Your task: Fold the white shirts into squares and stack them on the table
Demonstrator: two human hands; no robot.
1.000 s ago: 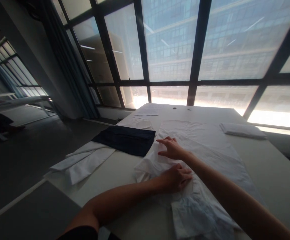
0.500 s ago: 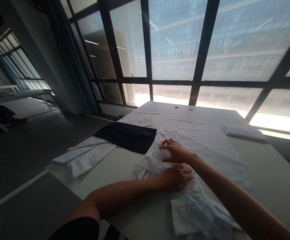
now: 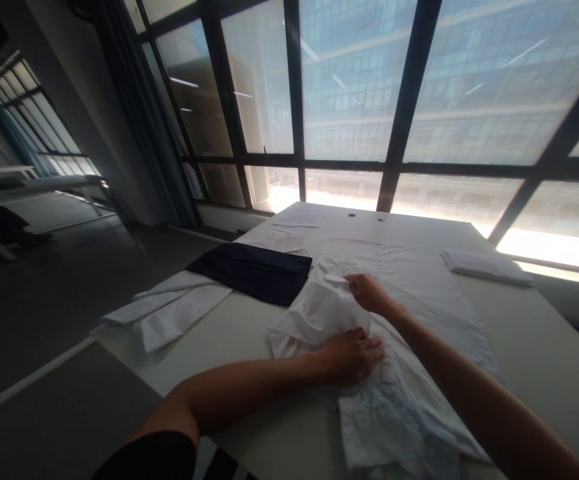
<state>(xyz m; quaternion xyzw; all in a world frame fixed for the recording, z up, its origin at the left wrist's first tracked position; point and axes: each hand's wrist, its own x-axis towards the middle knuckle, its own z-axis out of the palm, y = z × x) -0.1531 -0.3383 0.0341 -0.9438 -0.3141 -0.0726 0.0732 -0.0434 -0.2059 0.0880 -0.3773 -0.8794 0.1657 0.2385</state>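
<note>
At the centre of the frame, a large wrinkled piece of thin white fabric [image 3: 419, 303] lies spread on the smooth white tabletop [image 3: 529, 340], reaching toward the lower right; the right hand [image 3: 369, 293], just right of centre, grasps a raised edge of it with fingers clenched; the left hand [image 3: 352, 357], directly below, rests palm-down on the same fabric, and whether its fingers grip cannot be told; left of centre, a flat navy-blue cloth [image 3: 252, 270] overlaps folded white cloth lengths [image 3: 169, 320]; at right lies a flat folded white bundle [image 3: 486, 267].
</note>
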